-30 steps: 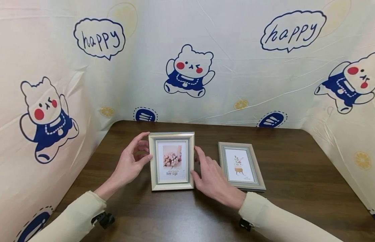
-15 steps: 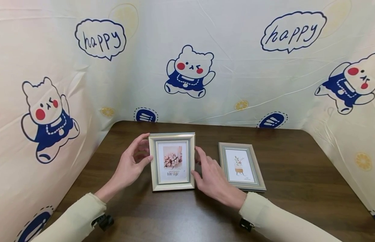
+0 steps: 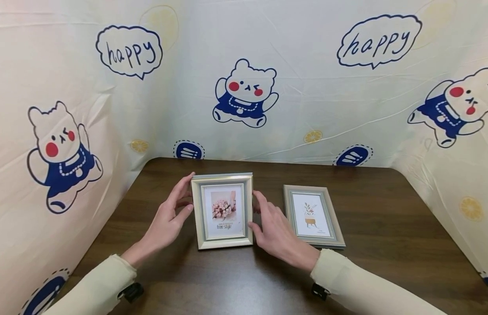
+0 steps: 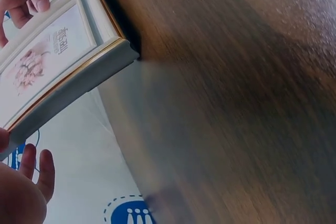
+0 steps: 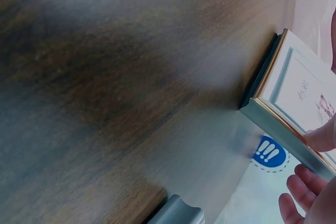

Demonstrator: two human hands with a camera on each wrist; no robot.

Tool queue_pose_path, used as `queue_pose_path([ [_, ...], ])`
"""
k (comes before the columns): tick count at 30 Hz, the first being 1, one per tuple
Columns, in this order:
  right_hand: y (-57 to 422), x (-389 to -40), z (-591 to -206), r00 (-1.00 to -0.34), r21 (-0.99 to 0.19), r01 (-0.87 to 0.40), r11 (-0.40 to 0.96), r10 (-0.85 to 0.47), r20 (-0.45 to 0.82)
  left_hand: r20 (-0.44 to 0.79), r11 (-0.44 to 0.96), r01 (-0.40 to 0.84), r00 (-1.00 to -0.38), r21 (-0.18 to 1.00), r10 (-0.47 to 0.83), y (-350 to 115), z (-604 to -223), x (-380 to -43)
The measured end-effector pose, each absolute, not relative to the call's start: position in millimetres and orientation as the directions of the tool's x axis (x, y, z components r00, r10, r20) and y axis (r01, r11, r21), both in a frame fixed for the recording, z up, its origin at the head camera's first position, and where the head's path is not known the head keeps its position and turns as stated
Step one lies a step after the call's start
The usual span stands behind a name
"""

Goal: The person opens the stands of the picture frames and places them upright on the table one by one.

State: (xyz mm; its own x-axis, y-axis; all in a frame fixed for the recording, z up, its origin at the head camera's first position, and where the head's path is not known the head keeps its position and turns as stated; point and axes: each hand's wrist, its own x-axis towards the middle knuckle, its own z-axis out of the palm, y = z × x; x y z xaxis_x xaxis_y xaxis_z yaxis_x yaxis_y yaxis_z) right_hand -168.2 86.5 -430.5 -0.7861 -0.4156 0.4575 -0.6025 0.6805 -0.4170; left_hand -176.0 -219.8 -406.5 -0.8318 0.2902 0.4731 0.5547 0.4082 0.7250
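Observation:
A cream and grey-blue picture frame [image 3: 222,243] with a pink bouquet print stands upright on the brown table, leaning back a little. My right hand [image 3: 281,238] holds its right side, thumb at the front edge [image 5: 317,137] and fingers towards the back. At the left side is my left hand [image 3: 167,223], its index fingertip by the top corner and its thumb extended beside the edge, off the front face. The left wrist view shows that hand's other fingers [image 4: 46,174] loose and apart from the frame. Whatever supports the back is hidden.
A second picture frame [image 3: 335,218] with a potted plant print lies face up to the right, close behind my right wrist. Pale printed cloth [image 3: 299,105] encloses the table [image 3: 378,271] at the back and both sides.
My left thumb has drawn back off the front of the bouquet frame, and the left hand has shifted slightly left. The frame's top has tipped slightly left; my right hand stays put.

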Motion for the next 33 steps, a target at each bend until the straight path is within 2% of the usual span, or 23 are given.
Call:
queue_pose_path([
  [23, 84.7, -168.5, -429.8, -0.797, -0.432, -0.592, 0.680, -0.415, 0.439, 0.586, 0.444, 0.669, -0.741, 0.596, 0.329, -224.4, -411.9, -173.8],
  [33, 84.7, -168.6, -428.5, -0.795, -0.426, -0.596, 0.681, -0.423, 0.434, 0.607, 0.475, 0.686, -0.720, 0.551, 0.336, -226.1, -412.6, -172.4],
])
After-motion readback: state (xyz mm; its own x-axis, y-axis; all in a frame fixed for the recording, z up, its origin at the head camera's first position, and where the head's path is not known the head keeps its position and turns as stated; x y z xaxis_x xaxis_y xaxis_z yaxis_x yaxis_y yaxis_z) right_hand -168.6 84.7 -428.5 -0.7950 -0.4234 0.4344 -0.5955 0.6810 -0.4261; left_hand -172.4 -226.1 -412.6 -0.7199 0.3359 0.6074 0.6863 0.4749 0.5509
